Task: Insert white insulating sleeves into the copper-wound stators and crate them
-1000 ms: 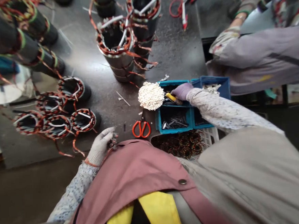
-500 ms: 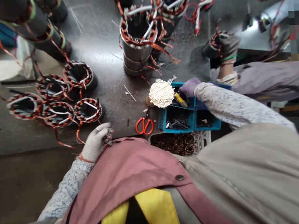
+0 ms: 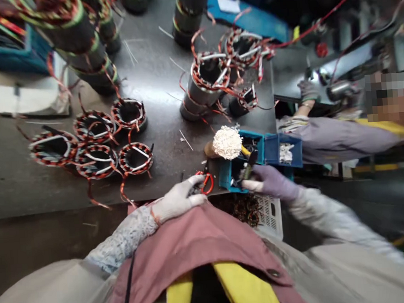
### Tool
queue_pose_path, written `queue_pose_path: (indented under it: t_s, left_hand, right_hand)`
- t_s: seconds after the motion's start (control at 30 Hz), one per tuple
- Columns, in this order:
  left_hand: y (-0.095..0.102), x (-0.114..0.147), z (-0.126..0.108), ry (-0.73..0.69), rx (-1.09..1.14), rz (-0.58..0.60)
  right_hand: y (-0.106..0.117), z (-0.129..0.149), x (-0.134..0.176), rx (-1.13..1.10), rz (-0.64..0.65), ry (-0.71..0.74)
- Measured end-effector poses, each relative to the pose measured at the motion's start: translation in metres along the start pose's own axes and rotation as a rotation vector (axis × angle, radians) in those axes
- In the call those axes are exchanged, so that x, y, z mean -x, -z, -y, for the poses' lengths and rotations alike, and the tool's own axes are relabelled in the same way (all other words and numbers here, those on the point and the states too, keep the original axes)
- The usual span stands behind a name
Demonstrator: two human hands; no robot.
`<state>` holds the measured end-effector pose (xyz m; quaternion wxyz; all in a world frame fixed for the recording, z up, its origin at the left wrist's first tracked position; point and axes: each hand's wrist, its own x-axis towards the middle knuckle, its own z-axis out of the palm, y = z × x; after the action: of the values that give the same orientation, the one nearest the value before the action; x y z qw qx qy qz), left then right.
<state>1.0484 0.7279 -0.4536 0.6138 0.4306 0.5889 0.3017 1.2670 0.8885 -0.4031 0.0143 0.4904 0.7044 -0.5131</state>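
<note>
My left hand (image 3: 181, 198), in a white glove, is at the table's front edge. Its thumb and fingers are apart, with the fingertips beside the red-handled scissors (image 3: 207, 182); I see nothing held in it. My right hand (image 3: 271, 182), in a purple glove with pale fingertips, is closed around a small dark tool with an olive-green part (image 3: 248, 170). It is over the front blue parts bin (image 3: 226, 179); the tool's exact kind is blurred. Behind the scissors stands a bundle of thin white sticks (image 3: 227, 143), its cream ends facing up.
Several wound motor stators (image 3: 135, 158) stand at left, copper leads sticking out. A taller stator stack (image 3: 198, 94) is at centre back. A blue bin (image 3: 271, 152) holds white pieces. Below the edge is a white crate (image 3: 275, 215). A co-worker's arm (image 3: 339, 135) reaches in at right.
My left hand has moved right, from beside the stators to the scissors. My right hand has come out of the back bin towards me with the dark tool. The camera view has shifted.
</note>
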Motion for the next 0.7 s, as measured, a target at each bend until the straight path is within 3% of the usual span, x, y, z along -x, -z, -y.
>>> queue_pose_path:
  t_s: [0.1,0.2,0.33,0.47,0.5,0.57,0.63,0.7]
  left_hand:
    - [0.015,0.009,-0.009,-0.087,-0.222,0.016]
    - [0.047,0.036,0.001,-0.075,-0.428,-0.031]
    - [0.086,0.079,0.029,-0.003,-0.495,0.016]
    - [0.107,0.111,0.053,-0.085,-0.151,-0.076]
    - [0.111,0.120,0.061,-0.101,-0.041,-0.067]
    - [0.119,0.137,0.081,-0.071,0.212,-0.024]
    - [0.125,0.154,0.106,0.058,0.459,-0.034]
    - [0.128,0.166,0.129,0.201,0.609,-0.112]
  right_hand:
    - [-0.067,0.026,-0.004,-0.235,0.033,0.063]
    - [-0.128,0.056,-0.014,-0.435,0.047,0.052]
    - [-0.177,0.101,-0.025,-0.426,0.214,-0.128]
    - [-0.200,0.143,-0.025,-0.348,0.302,-0.182]
    - [-0.201,0.151,-0.026,-0.356,0.258,-0.198]
    - [-0.195,0.163,-0.035,-0.368,0.049,-0.179]
    - [-0.187,0.169,-0.055,-0.292,-0.184,-0.078]
    - [-0.184,0.167,-0.083,-0.087,-0.244,0.040]
